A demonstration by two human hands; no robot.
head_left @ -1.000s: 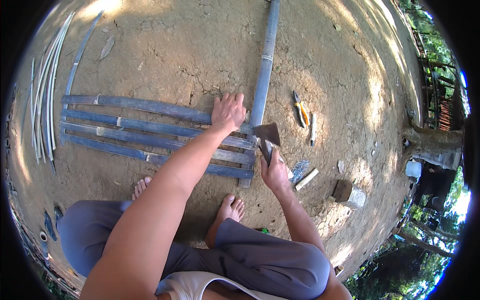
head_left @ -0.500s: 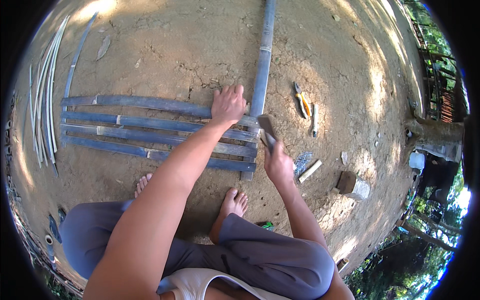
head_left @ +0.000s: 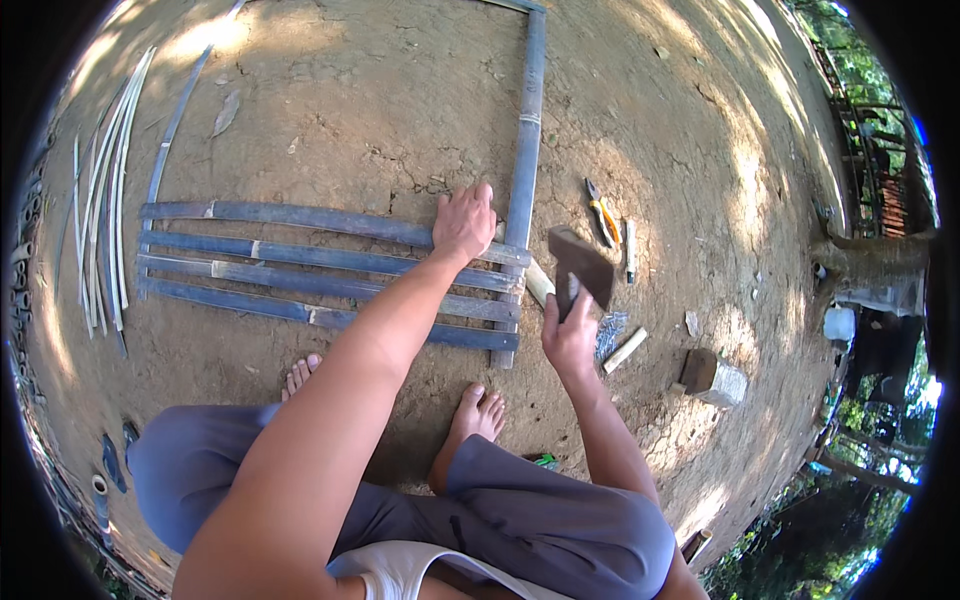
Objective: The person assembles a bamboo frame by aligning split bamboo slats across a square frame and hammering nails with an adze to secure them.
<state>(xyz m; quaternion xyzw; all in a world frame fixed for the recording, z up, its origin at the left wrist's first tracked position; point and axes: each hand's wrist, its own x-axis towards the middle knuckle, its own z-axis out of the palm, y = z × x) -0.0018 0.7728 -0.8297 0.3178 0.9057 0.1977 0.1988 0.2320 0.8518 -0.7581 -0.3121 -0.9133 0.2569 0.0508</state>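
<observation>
My left hand [head_left: 465, 224] presses down around the farthest bamboo slat [head_left: 310, 215], close to its right end, fingers bent over its far edge. That slat and several others lie side by side, their right ends resting across a long bamboo rail [head_left: 525, 150]. In my right hand [head_left: 570, 340] is the handle of a cleaver-like tool with a broad dark blade [head_left: 585, 265], raised just right of the slat ends and slightly blurred. A pale wooden piece [head_left: 540, 283] shows between the rail and the blade.
Pliers with orange-and-yellow handles [head_left: 605, 218] and a short stick [head_left: 630, 250] lie right of the rail. Near my right hand are a pile of nails [head_left: 608, 335], a pale stick [head_left: 625, 350] and a block [head_left: 715, 378]. Thin strips [head_left: 110, 190] lie far left.
The blade has lifted off the slat ends and swung right, its broad face now showing. My left hand stays on the farthest slat. The whole view has shifted slightly.
</observation>
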